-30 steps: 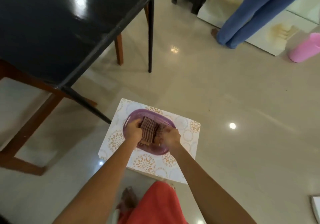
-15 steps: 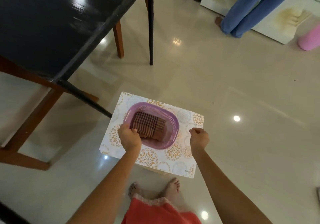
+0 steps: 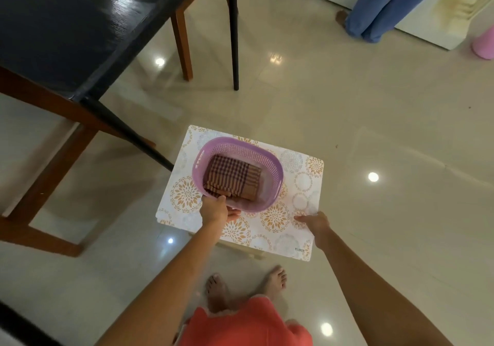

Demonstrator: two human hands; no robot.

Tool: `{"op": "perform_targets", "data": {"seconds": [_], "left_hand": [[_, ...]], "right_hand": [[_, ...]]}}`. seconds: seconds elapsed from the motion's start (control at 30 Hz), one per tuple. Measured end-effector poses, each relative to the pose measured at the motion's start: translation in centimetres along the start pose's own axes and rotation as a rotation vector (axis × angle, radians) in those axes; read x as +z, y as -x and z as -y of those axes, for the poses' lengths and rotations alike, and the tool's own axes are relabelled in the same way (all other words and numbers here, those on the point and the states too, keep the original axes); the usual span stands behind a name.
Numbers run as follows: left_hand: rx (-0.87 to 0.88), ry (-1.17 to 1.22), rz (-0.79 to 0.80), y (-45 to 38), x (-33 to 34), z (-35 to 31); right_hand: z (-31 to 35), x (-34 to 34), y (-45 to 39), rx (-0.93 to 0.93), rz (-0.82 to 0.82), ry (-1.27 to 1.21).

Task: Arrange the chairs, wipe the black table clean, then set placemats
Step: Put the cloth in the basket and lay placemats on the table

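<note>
Placemat (image 3: 291, 228), floral print, lies flat on a small low stand that it mostly hides, out on the floor (image 3: 374, 132) off the near corner of the black tabletop (image 3: 66, 25); its long axis runs left-right across the person, tilted slightly. On its left half sits a purple basket (image 3: 270, 158) with a folded checked cloth (image 3: 230, 177) inside. Left hand (image 3: 216, 210) grips the basket's near rim, fingers curled over the edge. Right hand (image 3: 314, 222) rests on the placemat's near-right part, fingers fairly straight, holding nothing. The tabletop lies up and to the left of both hands, so the left hand is nearer to it; my guess is the basket lifts off first, leaving the placemat free for the right hand to take.
</note>
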State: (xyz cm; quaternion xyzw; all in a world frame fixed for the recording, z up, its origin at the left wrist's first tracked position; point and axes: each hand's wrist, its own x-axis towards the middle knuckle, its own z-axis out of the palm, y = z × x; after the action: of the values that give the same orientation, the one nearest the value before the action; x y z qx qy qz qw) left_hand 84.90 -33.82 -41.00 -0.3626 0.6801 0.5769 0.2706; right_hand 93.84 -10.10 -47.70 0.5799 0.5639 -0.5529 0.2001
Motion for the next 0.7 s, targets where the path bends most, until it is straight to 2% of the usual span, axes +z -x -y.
{"op": "perform_targets", "data": {"seconds": [0.13,0.33,0.47,0.7], "left_hand": [[-0.01,0.078,0.046,-0.2,-0.5,0.1],[-0.041,0.09,0.09,0.7,-0.8,0.4],[-0.065,0.111,0.106,2.3,-0.6,0.0],[-0.09,0.221,0.124,5.0,-0.7,-0.9]], "right_hand": [[-0.5,-1.0,-0.1,-0.011,-0.074,-0.019],[0.6,-2.3,3.7,-0.079,-0.019,-0.093],[1.0,-2.4,5.1,-0.234,-0.087,-0.075],[3.4,-5.2,8.7,-0.563,-0.336,-0.036]]}}
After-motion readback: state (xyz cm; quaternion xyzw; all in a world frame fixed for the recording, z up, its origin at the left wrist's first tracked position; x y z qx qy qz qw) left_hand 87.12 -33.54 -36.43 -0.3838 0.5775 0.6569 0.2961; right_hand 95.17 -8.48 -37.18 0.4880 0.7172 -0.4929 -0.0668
